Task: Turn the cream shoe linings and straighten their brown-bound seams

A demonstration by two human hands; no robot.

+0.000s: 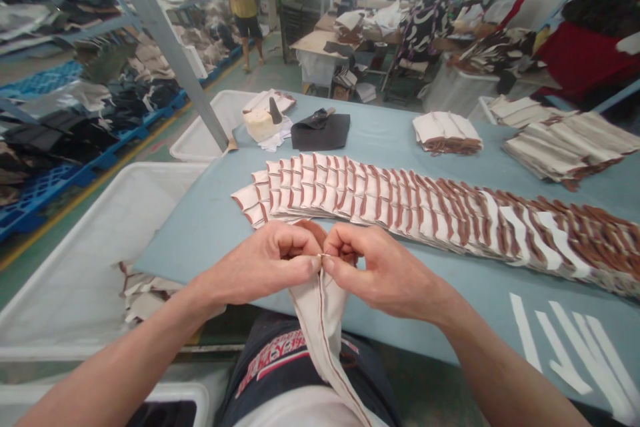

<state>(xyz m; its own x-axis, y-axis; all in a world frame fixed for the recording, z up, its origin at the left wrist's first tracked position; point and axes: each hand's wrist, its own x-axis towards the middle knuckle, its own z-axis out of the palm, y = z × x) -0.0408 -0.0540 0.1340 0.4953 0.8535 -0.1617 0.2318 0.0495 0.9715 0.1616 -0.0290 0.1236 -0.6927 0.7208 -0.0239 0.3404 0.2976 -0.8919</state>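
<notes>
My left hand and my right hand meet in front of me, both pinching the top of a cream fabric piece with brown edging. The thumbs almost touch at its edge. From there the piece hangs down over my lap, with a brown seam line along its length. A bit of brown material shows between the hands, partly hidden by the fingers. Just beyond them, a long overlapping row of cream and brown fabric pieces runs across the blue table to the right.
White strips lie at the table's right front. Stacked cream pieces and a larger pile sit farther back. Black cloth lies near a cream roll. White bins stand left, beside a metal post. People work beyond.
</notes>
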